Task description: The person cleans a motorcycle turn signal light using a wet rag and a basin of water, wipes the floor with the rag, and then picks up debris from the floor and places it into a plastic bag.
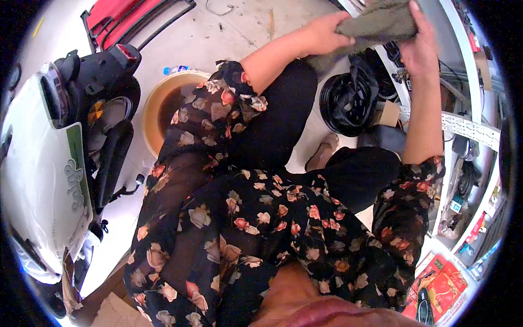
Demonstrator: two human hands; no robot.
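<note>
A grey-green rag (378, 24) is stretched between my two hands at the top right of the head view, partly bunched. My left hand (327, 35) reaches across from the left and grips its near end, which hangs down toward my knee. At the far end, my right hand (422, 46) is closed around the cloth, with the thumb on top. Beside my left leg stands a yellow basin (150, 122) with brown liquid inside, partly hidden by my sleeve.
A white scooter (46, 180) stands at left. Black plastic bags (348, 101) lie on the floor near white metal shelving (471, 128) at right. A plastic bottle (175, 70) lies behind the basin. A red package (438, 283) is at lower right, a red-and-black frame (122, 22) at upper left.
</note>
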